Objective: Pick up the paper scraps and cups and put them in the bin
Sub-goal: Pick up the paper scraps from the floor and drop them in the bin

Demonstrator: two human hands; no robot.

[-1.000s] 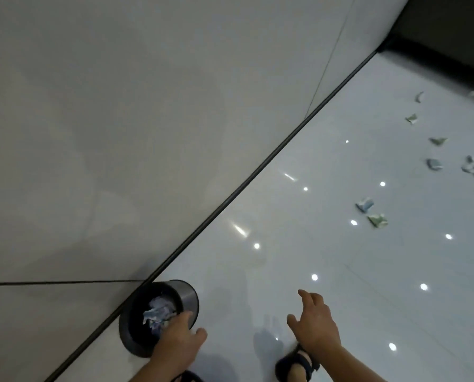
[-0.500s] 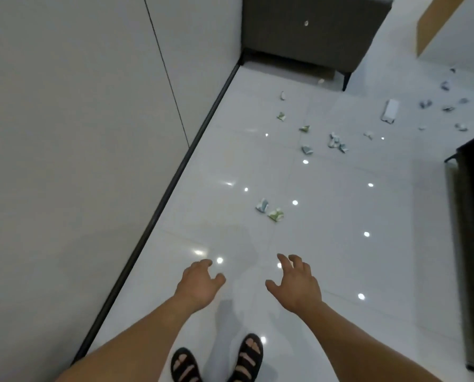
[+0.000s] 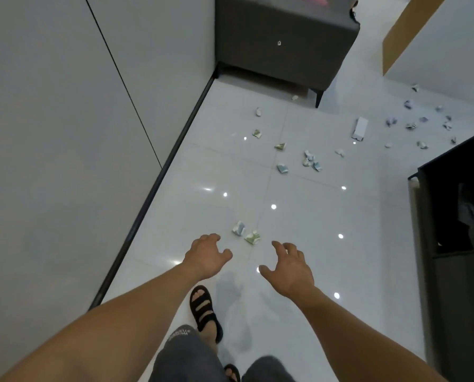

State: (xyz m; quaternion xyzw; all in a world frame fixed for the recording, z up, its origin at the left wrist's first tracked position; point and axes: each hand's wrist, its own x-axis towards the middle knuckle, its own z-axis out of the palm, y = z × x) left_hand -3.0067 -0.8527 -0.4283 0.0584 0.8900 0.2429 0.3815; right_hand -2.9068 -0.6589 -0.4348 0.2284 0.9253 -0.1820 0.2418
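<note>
A: What fills most of the view?
B: A pale wall (image 3: 65, 161) runs along the left of the hands. The glossy white tiled floor (image 3: 326, 216) spreads under and beyond them, dotted with reflected lights.

A: Any furniture?
B: A dark grey upholstered piece (image 3: 280, 45) on short legs stands far ahead of the hands, against the wall. A black cabinet (image 3: 456, 244) stands well off to the right of the right hand.

A: And the hands themselves?
B: Both reach forward above the floor, side by side with a gap between them. The left hand (image 3: 207, 256) has loosely curled fingers and its thumb out, and it holds nothing. The right hand (image 3: 291, 268) is spread the same way and is also empty.

A: Anything close behind them?
B: A foot in a black sandal (image 3: 204, 310) is planted on the floor just behind the left hand.

A: Where is the litter?
B: A white oblong object (image 3: 359, 128) lies on its side far ahead and to the right of the right hand. Whether it is a cup or a carton I cannot tell. The nearest paper lies just ahead of the gap between the hands: a bluish scrap (image 3: 239, 228) and a greenish scrap (image 3: 252, 237), right beside each other. A middle scatter of scraps (image 3: 311, 160) lies well ahead. A far scatter of scraps (image 3: 423, 122) lies ahead and far to the right.
</note>
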